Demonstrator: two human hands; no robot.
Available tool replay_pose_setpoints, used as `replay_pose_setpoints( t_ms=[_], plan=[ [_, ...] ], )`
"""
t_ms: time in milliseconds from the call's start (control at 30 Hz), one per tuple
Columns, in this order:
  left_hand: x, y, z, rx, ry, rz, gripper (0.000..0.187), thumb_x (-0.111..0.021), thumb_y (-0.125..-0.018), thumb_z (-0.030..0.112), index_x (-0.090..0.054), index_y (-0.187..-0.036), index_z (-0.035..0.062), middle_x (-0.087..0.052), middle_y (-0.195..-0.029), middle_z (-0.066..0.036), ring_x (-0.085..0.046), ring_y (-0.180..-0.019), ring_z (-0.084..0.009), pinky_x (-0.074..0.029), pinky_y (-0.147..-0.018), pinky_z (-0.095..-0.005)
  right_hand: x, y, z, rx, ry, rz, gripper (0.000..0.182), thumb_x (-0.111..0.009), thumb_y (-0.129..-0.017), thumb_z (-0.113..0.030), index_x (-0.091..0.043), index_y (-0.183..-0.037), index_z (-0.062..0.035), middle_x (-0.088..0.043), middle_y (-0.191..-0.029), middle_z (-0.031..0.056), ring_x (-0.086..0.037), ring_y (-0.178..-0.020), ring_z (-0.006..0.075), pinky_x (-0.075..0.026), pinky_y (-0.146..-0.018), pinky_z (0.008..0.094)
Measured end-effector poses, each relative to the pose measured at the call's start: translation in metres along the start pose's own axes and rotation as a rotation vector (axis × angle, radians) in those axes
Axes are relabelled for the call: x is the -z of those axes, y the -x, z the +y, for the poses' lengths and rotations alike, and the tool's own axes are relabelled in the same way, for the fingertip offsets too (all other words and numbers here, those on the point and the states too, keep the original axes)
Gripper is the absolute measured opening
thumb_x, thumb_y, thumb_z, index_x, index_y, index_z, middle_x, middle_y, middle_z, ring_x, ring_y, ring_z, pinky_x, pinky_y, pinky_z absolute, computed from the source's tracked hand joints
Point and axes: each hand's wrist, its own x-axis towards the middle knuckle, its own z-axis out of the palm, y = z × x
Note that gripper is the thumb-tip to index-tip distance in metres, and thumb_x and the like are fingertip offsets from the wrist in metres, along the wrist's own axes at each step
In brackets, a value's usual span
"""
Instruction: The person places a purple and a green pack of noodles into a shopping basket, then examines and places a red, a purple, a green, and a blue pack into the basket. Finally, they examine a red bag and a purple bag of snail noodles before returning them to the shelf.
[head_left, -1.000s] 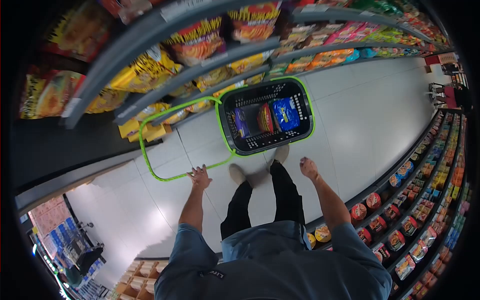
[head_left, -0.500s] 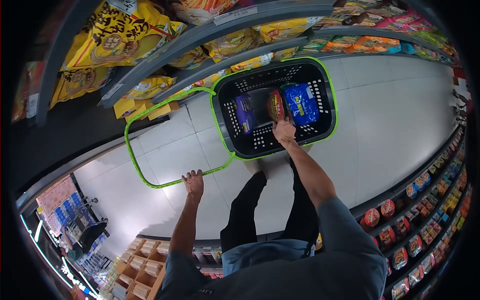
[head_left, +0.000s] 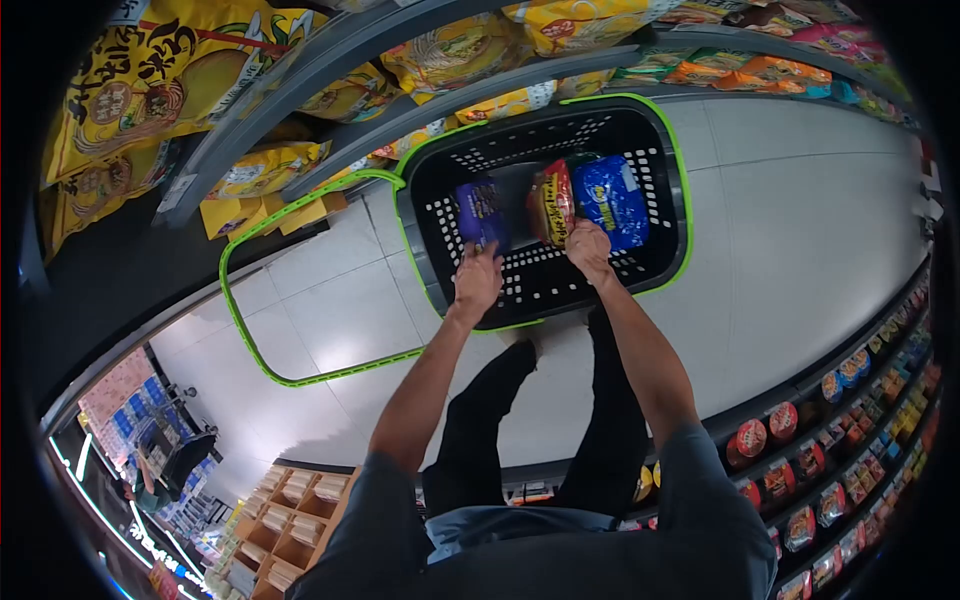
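A black shopping basket [head_left: 548, 309] with a green rim stands on the floor in front of me, its green handle [head_left: 232, 300] swung down to the left. Inside, my right hand [head_left: 590, 248] is closed on the edge of a red and yellow packet [head_left: 552, 205], which is raised at a tilt. Close by on its right lies a blue packet [head_left: 612, 203]. My left hand [head_left: 478, 282] reaches over the near left side of the basket, fingers extended onto the lower end of a purple packet [head_left: 481, 212].
Shelves of yellow bagged goods [head_left: 455, 55] rise just beyond the basket. Shelves of cups and packets [head_left: 790, 450] run along the right behind me. A wooden rack [head_left: 290, 520] stands at lower left. Pale floor tiles [head_left: 780, 220] lie right of the basket.
My left hand has let go of the basket handle and moved right, into the basket at the purple packet. The red and yellow packet in my right hand has turned, showing more of its front.
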Motion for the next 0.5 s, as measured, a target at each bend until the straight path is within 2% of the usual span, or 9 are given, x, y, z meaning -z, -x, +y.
replay_pose_setpoints(
  t_ms=[100, 133, 200, 233, 300, 333, 367, 433, 500],
  plan=[
    [-0.017, -0.017, 0.006, 0.087, 0.16, 0.042, 0.041, -0.057, -0.087, 0.029, -0.05, -0.121, 0.0067, -0.057, -0.11, -0.02, -0.062, -0.087, -0.0371, -0.052, -0.072, -0.0423, 0.126, -0.008, -0.058, -0.298, -0.146, -0.252, 0.031, -0.048, -0.089, -0.028, -0.062, -0.086, 0.0001, -0.064, -0.083, 0.0173, -0.063, -0.081, 0.0353, -0.049, -0.072, 0.0439],
    [-0.003, -0.018, 0.021, 0.077, 0.164, 0.052, 0.041, -0.057, -0.087, 0.029, -0.05, -0.121, 0.0067, -0.057, -0.11, -0.02, -0.062, -0.087, -0.0371, -0.052, -0.072, -0.0423, 0.161, -0.004, -0.065, -0.289, -0.322, -0.263, 0.033, -0.049, -0.091, -0.029, -0.062, -0.093, 0.0012, -0.064, -0.086, 0.0206, -0.061, -0.083, 0.0372, -0.047, -0.078, 0.0426],
    [0.041, -0.014, 0.053, 0.703, 0.871, -0.254, 0.055, -0.055, -0.088, 0.046, -0.046, -0.128, 0.0095, -0.057, -0.115, -0.011, -0.06, -0.097, -0.0282, -0.049, -0.08, -0.0382, 0.236, -0.002, -0.083, -0.334, -0.486, -0.361, 0.034, -0.053, -0.09, -0.031, -0.062, -0.097, 0.0008, -0.064, -0.087, 0.0198, -0.062, -0.083, 0.0338, -0.047, -0.078, 0.0396],
    [0.063, -0.01, 0.063, 0.685, 0.881, -0.241, 0.055, -0.055, -0.088, 0.046, -0.046, -0.128, 0.0095, -0.057, -0.115, -0.011, -0.06, -0.097, -0.0282, -0.049, -0.08, -0.0382, 0.277, -0.004, -0.094, -0.38, -0.653, -0.465, 0.036, -0.056, -0.089, -0.033, -0.062, -0.102, 0.0004, -0.065, -0.088, 0.019, -0.062, -0.083, 0.0305, -0.046, -0.079, 0.0366],
    [0.113, 0.006, 0.085, 0.71, 1.63, -0.54, 0.064, -0.051, -0.086, 0.056, -0.042, -0.132, 0.0127, -0.056, -0.12, -0.004, -0.054, -0.106, -0.0199, -0.043, -0.089, -0.0359, 0.362, -0.002, -0.119, -0.345, -0.663, -0.547, 0.04, -0.058, -0.088, -0.035, -0.062, -0.104, 0.0007, -0.065, -0.089, 0.017, -0.062, -0.084, 0.0263, -0.046, -0.079, 0.0344],
    [0.138, 0.015, 0.103, 0.486, 1.939, -0.639, 0.064, -0.052, -0.085, 0.056, -0.043, -0.132, 0.0136, -0.053, -0.125, -0.002, -0.048, -0.116, -0.0193, -0.038, -0.097, -0.039, 0.404, -0.001, -0.132, -0.317, -0.675, -0.647, 0.043, -0.06, -0.087, -0.038, -0.061, -0.106, 0.0011, -0.066, -0.091, 0.0149, -0.061, -0.084, 0.0222, -0.045, -0.079, 0.0322],
    [0.17, 0.025, 0.128, 0.458, 1.993, -0.628, 0.062, -0.051, -0.086, 0.052, -0.042, -0.133, 0.0124, -0.052, -0.129, -0.004, -0.047, -0.119, -0.0213, -0.036, -0.1, -0.0397, 0.443, -0.001, -0.141, -0.295, -0.668, -0.615, 0.043, -0.06, -0.087, -0.038, -0.061, -0.106, 0.0011, -0.066, -0.091, 0.0149, -0.061, -0.084, 0.0222, -0.045, -0.079, 0.0322],
    [0.216, 0.041, 0.151, 0.44, 2.102, -0.704, 0.058, -0.052, -0.088, 0.047, -0.043, -0.132, 0.0107, -0.051, -0.13, -0.006, -0.045, -0.122, -0.023, -0.034, -0.103, -0.0409, 0.512, -0.002, -0.171, -0.082, -0.515, -0.807, 0.047, -0.063, -0.085, -0.038, -0.061, -0.105, 0.0037, -0.066, -0.095, 0.0104, -0.06, -0.086, 0.0169, -0.045, -0.079, 0.0303],
    [0.255, 0.063, 0.18, 0.403, 2.111, -0.681, 0.056, -0.052, -0.089, 0.045, -0.044, -0.131, 0.0093, -0.051, -0.129, -0.008, -0.048, -0.119, -0.0236, -0.037, -0.101, -0.0418, 0.572, 0.003, -0.201, -0.043, -0.485, -0.753, 0.049, -0.059, -0.086, -0.042, -0.061, -0.106, 0.0027, -0.065, -0.097, 0.0097, -0.06, -0.086, 0.0183, -0.044, -0.081, 0.0281]
  ],
)
